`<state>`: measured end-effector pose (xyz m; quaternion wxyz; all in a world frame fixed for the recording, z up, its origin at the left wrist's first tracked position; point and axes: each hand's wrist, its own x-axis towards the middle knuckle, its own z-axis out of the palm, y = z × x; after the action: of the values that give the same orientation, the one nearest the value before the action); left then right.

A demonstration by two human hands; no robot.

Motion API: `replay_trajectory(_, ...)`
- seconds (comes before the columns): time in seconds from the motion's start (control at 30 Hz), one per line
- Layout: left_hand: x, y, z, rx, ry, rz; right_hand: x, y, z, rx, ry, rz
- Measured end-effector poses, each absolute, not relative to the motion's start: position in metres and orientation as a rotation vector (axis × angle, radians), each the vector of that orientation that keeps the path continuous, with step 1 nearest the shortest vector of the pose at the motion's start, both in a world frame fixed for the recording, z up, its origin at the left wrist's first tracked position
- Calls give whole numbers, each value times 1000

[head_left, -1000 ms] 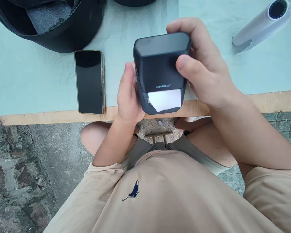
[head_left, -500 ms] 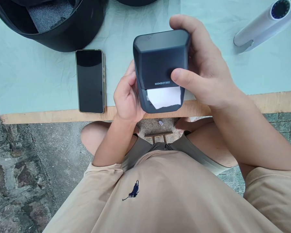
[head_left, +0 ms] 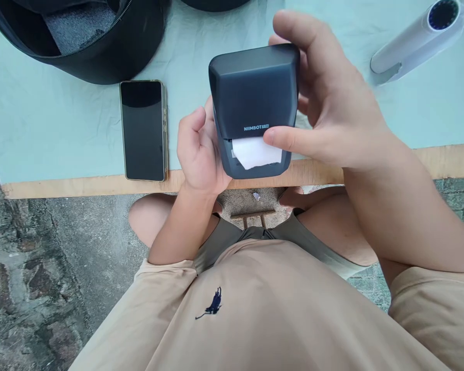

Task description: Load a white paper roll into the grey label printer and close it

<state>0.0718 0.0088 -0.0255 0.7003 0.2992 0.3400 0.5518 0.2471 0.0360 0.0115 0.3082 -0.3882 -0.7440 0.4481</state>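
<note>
Two bare hands hold and touch one black printer [head_left: 255,98], which is tilted so its front faces up toward the person. The left hand [head_left: 201,154] carries it from the left side and underneath; its thumb [head_left: 192,121] is bent and stands just off the printer's left wall, while most of its fingers go behind the printer and are hidden, so I cannot tell how tightly they are curled. The right hand [head_left: 325,93] is at the printer's right side, thumb and forefinger spread wide rather than closed into a grip. Its thumb [head_left: 288,138] reaches across the lower right of the front, the tip over the upper edge of the white paper [head_left: 257,153] that sticks out below the lettering [head_left: 256,127]. Its forefinger sticks up past the printer's top right corner, and the other fingers are partly hidden behind the right wall; whether they press on it I cannot tell. Left of the printer, beyond the left hand, a phone [head_left: 144,131] lies with its dark screen up. Farther up and left of the printer is a black bag [head_left: 131,56], and well to its upper right lies a white roll [head_left: 410,44]
</note>
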Motion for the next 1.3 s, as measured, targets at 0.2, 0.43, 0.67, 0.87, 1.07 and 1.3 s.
replay_trajectory(0.2,80,6,-13,652,715,1219,246,31,30,-1196,-1804,1143)
replay_trajectory(0.43,76,9,-29,756,703,1170,228,36,51,-1330,-1522,988)
replay_trajectory(0.67,76,10,-35,746,652,1180,235,43,44,-1239,-1683,749)
replay_trajectory(0.87,77,8,-32,717,622,1176,242,37,48,-1364,-2272,439)
replay_trajectory(1.07,76,4,-26,679,673,1107,230,33,61,-1749,-2619,214)
replay_trajectory(1.3,81,4,-25,683,615,1161,230,32,57,-1905,-2738,146)
